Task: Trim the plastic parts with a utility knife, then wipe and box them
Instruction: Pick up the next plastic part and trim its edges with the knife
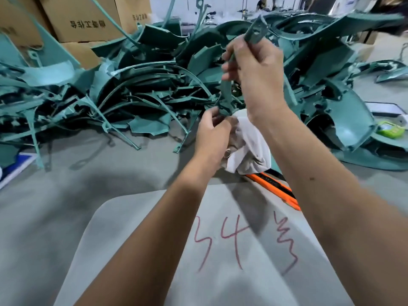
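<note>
Wiping looks like the step in hand, so at centre frame the right hand (pixel 254 69), clenched on a slim teal plastic part (pixel 226 91), should steady it upright while the left hand (pixel 213 131), gripping the white rag (pixel 249 149) at its foot, strokes along its length, the orange utility knife (pixel 276 188) lying on the table below

My right hand (pixel 254 69) is raised over the counter (pixel 66 206), closed around a narrow green plastic strip (pixel 254 33), while my left hand (pixel 213 131) pinches its lower end together with a white rag (pixel 251 149). An orange utility knife (pixel 273 188) lies on the counter just beneath the rag. Behind them I see a heap of green plastic parts (pixel 132 85) and cardboard boxes (pixel 84 18).
</note>
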